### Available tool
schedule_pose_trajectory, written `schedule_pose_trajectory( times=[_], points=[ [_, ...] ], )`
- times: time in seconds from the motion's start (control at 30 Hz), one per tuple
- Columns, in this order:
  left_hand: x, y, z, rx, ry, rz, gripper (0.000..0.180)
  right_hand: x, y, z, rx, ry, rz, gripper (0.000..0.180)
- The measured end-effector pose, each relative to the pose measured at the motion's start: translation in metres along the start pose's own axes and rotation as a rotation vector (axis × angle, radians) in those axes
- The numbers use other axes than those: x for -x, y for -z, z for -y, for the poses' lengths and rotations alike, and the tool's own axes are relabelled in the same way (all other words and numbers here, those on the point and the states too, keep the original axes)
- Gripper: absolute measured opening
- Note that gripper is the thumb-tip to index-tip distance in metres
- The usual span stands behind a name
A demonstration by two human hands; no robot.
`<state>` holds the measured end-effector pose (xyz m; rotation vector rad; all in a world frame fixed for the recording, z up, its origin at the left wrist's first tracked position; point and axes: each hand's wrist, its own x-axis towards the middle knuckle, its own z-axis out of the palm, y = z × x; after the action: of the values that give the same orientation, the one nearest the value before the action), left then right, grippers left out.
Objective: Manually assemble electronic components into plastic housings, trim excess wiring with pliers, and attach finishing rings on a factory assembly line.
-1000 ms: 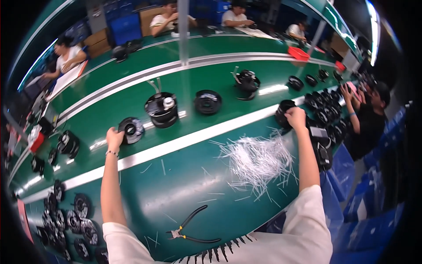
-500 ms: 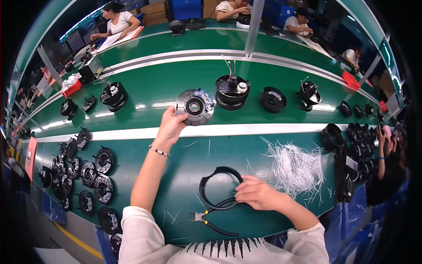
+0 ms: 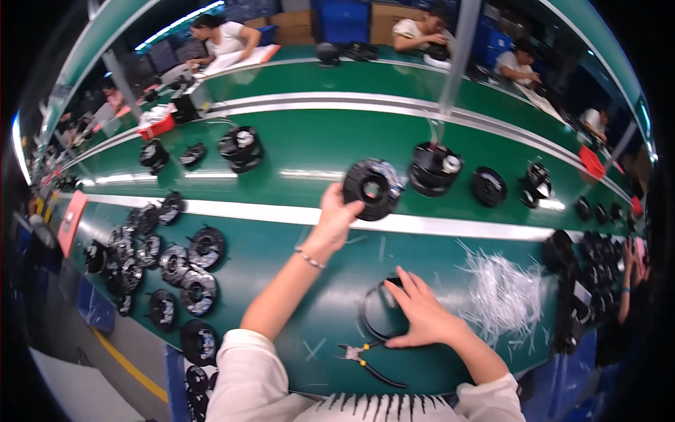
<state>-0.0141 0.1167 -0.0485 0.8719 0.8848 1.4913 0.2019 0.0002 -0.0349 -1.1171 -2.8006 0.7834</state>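
My left hand point(image 3: 338, 213) pinches a round black disc-shaped housing point(image 3: 357, 196) by its left edge, raised above the seam between bench and conveyor belt. The disc has a hole in its middle and a small circuit board on its upper edge. My right hand point(image 3: 426, 309) is open, fingers spread, over the right side of a black plastic ring point(image 3: 365, 314). That hand hides part of the ring, and whether it touches the ring I cannot tell. Just below lie diagonal cutters point(image 3: 376, 371) with black handles and yellow marks, jaws apart.
White plastic strips point(image 3: 505, 292) lie heaped to the right. Several black disc housings point(image 3: 199, 290) cover the bench's left side. On the green belt point(image 3: 302, 144) stand motor assemblies point(image 3: 434, 181). Black parts point(image 3: 598, 250) crowd the far right. Co-workers sit across the belt.
The whole view has swung left, so the scene sits further right. My right hand's fingers have spread away from the ring's edge. The disc in my left hand has tilted.
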Motion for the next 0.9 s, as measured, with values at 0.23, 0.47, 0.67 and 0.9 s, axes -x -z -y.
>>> schedule_pose_trajectory(
  times=[0.23,0.47,0.67,0.9],
  points=[
    [0.007,-0.003,0.001,0.040,0.049,0.020,0.040,-0.008,-0.006,0.014,-0.016,-0.088,0.036,0.115],
    [0.009,0.001,-0.009,0.017,-0.021,0.079,0.039,-0.015,0.037,-0.018,-0.456,-0.044,-0.840,0.108],
    [0.037,-0.034,0.009,-0.048,0.093,0.181,0.039,-0.053,0.030,-0.036,-0.483,-0.119,-0.986,0.112],
    [0.039,-0.027,0.006,0.164,0.383,0.237,0.034,-0.048,0.029,-0.035,-0.469,-0.098,-0.889,0.117]
  ],
)
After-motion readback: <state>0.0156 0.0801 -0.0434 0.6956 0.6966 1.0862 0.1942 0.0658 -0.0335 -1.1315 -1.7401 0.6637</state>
